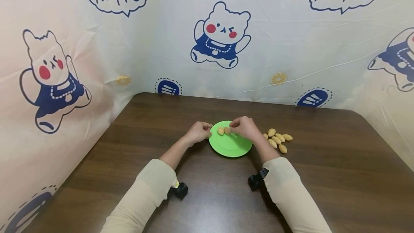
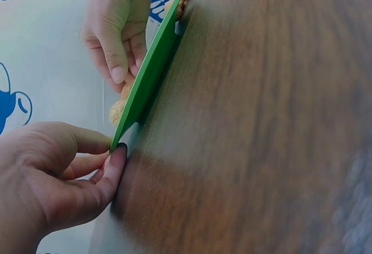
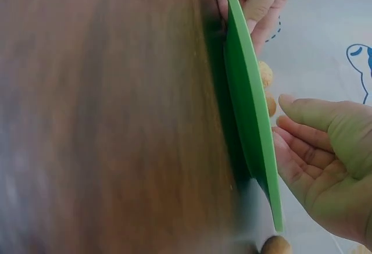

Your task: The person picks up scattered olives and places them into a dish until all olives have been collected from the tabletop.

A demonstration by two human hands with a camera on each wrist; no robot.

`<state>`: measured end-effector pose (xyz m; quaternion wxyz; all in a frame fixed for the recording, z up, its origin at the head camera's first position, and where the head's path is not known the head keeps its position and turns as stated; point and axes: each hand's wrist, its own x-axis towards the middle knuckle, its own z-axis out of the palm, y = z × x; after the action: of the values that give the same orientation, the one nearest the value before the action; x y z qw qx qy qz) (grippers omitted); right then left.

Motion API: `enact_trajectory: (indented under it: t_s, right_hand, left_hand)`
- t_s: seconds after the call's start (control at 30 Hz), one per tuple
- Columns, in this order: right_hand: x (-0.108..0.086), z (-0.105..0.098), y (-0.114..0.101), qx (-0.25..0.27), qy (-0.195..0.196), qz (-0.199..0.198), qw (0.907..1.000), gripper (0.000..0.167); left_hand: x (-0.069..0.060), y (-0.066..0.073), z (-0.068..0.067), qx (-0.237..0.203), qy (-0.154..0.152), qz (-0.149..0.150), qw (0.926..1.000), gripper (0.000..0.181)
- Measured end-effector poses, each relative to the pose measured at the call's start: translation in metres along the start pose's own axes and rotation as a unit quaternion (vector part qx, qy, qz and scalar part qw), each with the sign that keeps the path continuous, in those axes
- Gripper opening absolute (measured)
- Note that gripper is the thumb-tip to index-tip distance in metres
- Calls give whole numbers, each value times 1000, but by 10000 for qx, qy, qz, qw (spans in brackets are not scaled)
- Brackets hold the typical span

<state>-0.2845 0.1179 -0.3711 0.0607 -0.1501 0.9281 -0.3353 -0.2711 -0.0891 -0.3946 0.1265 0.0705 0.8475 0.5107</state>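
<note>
A round green plate [image 1: 230,146] lies on the table. My left hand [image 1: 198,132] pinches its left rim, thumb below and fingers above, as the left wrist view shows. Two peanuts in their shells sit side by side near the plate's far side, a paler left peanut [image 1: 221,131] and a browner right peanut [image 1: 227,131]. Over the plate's right half is my right hand [image 1: 244,128], its fingertips right beside the browner peanut. In the right wrist view, the thumb [image 3: 296,107] and fingers stand apart, with no peanut visible between them.
Several more peanuts [image 1: 276,140] lie in a loose group on the table to the right of the plate, partly behind the right forearm. The brown wooden table [image 1: 213,204] meets a printed curtain [image 1: 275,46] at its back and sides.
</note>
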Motion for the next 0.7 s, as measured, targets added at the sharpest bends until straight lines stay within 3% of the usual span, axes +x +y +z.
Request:
enact_trajectory:
  t_s: [0.7]
  right_hand:
    - [-16,-48,26,-224,131,302,9992,33]
  left_hand:
    - [0,2,0,12,31,-40,10000,38]
